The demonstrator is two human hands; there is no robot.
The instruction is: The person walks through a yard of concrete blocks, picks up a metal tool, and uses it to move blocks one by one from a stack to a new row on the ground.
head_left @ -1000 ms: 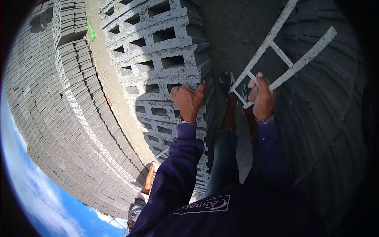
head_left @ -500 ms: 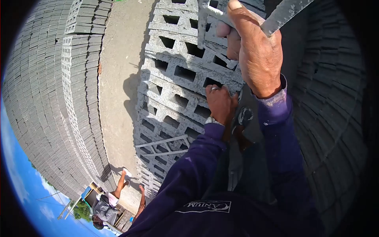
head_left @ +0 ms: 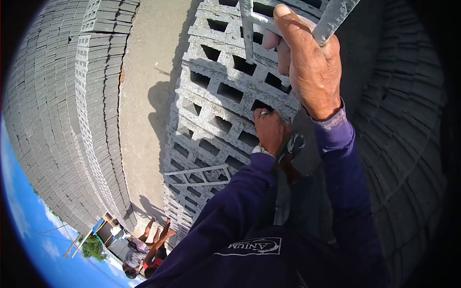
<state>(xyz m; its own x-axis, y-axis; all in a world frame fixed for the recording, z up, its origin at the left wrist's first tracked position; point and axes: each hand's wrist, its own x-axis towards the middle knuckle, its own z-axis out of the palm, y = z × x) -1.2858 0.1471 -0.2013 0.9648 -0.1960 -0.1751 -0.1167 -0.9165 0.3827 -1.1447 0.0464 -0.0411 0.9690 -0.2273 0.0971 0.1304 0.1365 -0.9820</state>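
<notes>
Overhead, right hand [head_left: 312, 67] grips metal frame [head_left: 288, 21]; left hand [head_left: 271, 130] touches blocks [head_left: 216, 96].

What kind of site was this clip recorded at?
Most likely an outdoor concrete-block yard. Hollow blocks sit in long rows, more stacks run beside a dirt lane, and open sky shows. The right hand grips a metal frame; the left hand rests on a block.

Grey hollow blocks [head_left: 225, 96] show a regular grid of dark rectangular holes; the block stacks [head_left: 57, 110] on the far side are the same grey, in fine even rows. The metal frame [head_left: 331, 19] is whitish grey. The sleeves [head_left: 225, 211] are dark purple, with pale lettering [head_left: 254, 246] below. Sandy ground [head_left: 144, 96], blue sky [head_left: 29, 230]
</notes>
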